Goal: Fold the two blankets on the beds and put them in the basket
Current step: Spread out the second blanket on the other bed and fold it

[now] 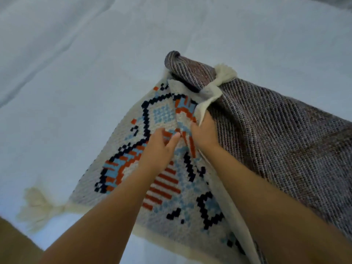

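Item: cream woven blanket with a blocky navy, orange and light-blue pattern on its face and a grey-purple ribbed reverse.
Location: the blanket lies on a pale blue-white bed sheet, in the lower right half of the head view and reaching past its right and bottom edges.
Lay: the right portion is turned over, reverse side up, and bunched into a roll at its far end; the patterned face lies flat on the left.
Left hand: rests back-up on the patterned face, fingers bent down onto the weave, thumb against a raised ridge of cloth. Whether it pinches that ridge cannot be told.
Right hand: closed round the cream edge of the turned-over layer and holding it lifted; its fingertips are hidden under the cloth.
Spacing: the two hands sit just beside each other, the ridge between them.
Trim: one cream tassel lies on the sheet at the near left corner; a second sits against the roll.
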